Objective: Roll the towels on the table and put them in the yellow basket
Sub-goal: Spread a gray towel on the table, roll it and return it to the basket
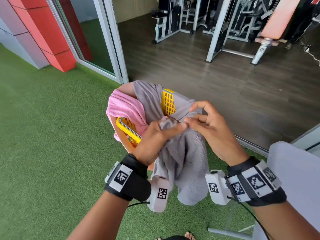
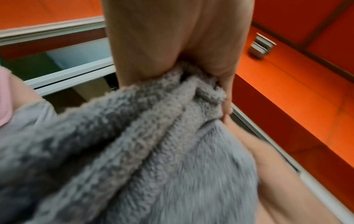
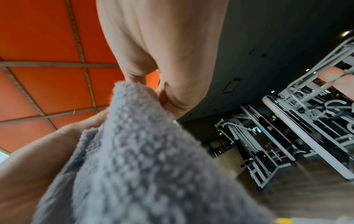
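A grey towel (image 1: 183,158) hangs bunched in front of me, above the green turf. My left hand (image 1: 161,134) grips its bunched upper part, the fingers curled round the cloth (image 2: 153,136). My right hand (image 1: 199,118) pinches the towel's top edge between thumb and fingertips (image 3: 134,97). Just behind the hands stands the yellow perforated basket (image 1: 168,103), tilted on an orange seat. A pink towel (image 1: 124,110) drapes over the basket's left rim, and another grey towel (image 1: 149,97) lies across its top.
A white table edge (image 1: 294,170) is at the right, with a metal leg (image 1: 228,232) low on the turf. Sliding-door frames (image 1: 114,49) and dark gym flooring with weight machines (image 1: 225,23) lie beyond. A red pillar (image 1: 50,32) stands at the left.
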